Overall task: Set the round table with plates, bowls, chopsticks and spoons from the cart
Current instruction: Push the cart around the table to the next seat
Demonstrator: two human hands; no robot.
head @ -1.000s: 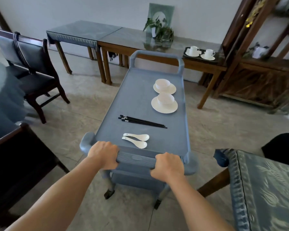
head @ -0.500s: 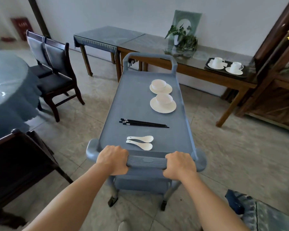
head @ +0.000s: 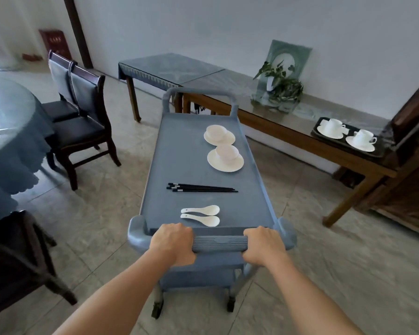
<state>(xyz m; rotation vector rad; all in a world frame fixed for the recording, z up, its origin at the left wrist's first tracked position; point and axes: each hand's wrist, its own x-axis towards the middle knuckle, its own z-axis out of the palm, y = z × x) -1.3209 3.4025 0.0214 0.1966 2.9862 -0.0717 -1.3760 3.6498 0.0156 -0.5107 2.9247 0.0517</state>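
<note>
A grey-blue cart [head: 179,165] stands in front of me on the tiled floor. Its top carries two white plates, each with a white bowl on it: the far bowl [head: 215,132] and the near bowl [head: 227,152] on its plate [head: 225,163]. Black chopsticks [head: 201,188] lie crosswise at the middle. Two white spoons [head: 201,215] lie near the handle. My left hand [head: 172,244] and my right hand [head: 263,245] both grip the cart's near handle [head: 219,244]. The round table [head: 5,131] with a blue cloth is at the left edge.
Two dark chairs [head: 80,122] stand beside the round table, and another dark chair [head: 15,259] is at the lower left. A long wooden side table [head: 288,131] along the wall holds a plant [head: 279,85] and a black tray with two cups [head: 348,136].
The view has swung left with the cart: the round table and chairs have come further into view at the left, and the patterned table at the lower right has left the frame. Both hands keep their grip.
</note>
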